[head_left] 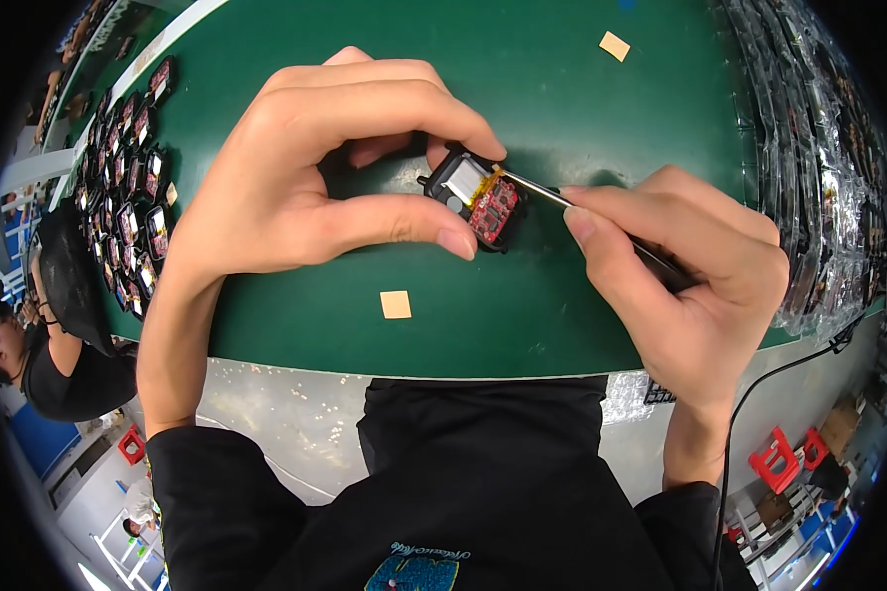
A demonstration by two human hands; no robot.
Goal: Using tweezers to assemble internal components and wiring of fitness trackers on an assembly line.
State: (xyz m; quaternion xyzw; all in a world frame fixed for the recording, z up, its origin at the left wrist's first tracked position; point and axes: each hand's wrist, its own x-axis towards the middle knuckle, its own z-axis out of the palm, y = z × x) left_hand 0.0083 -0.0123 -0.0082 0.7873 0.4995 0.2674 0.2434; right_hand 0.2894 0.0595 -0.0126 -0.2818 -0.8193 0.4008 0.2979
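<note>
My left hand [310, 167] pinches a small black device housing [475, 197] between thumb and forefinger, just above the green mat [562, 79]. The housing lies open and shows a red circuit board and a silver battery cell. My right hand [685, 266] grips slim metal tweezers [552, 195] like a pen. The tweezer tips touch the top edge of the red board inside the housing.
Rows of similar open black housings [128, 187] lie at the mat's left. Clear plastic bags [818, 167] pile along the right edge. Small tan squares [395, 304] [614, 45] rest on the mat. Another person [39, 345] sits at lower left. Red stools [774, 458] stand on the floor.
</note>
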